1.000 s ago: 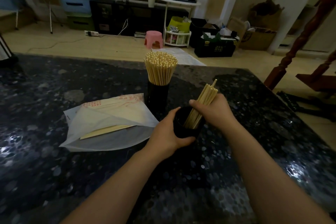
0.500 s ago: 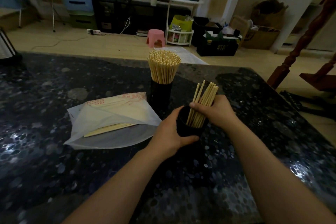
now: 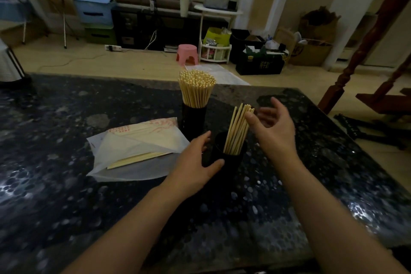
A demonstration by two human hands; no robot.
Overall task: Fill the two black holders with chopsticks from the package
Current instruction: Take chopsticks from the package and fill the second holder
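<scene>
Two black holders stand on the dark speckled table (image 3: 66, 196). The far holder (image 3: 193, 119) is packed with chopsticks (image 3: 196, 89). In the near holder (image 3: 231, 159) a small bundle of chopsticks (image 3: 238, 129) leans to the right. My left hand (image 3: 193, 162) cups the near holder's left side, its thumb touching the front and its fingers almost straight. My right hand (image 3: 274, 128) hovers with fingers spread just right of the bundle's tops, holding nothing. The white package (image 3: 138, 147) lies to the left with a few chopsticks (image 3: 138, 159) showing inside.
The table's far edge runs just behind the full holder. Beyond it lie a wooden floor, a pink stool (image 3: 188, 53), boxes and shelves. A dark red wooden post (image 3: 364, 46) stands off the table's right corner.
My right hand has let go of the chopstick bundle and drawn back to the right, leaving it standing in the near holder. My left hand's grip on that holder has loosened.
</scene>
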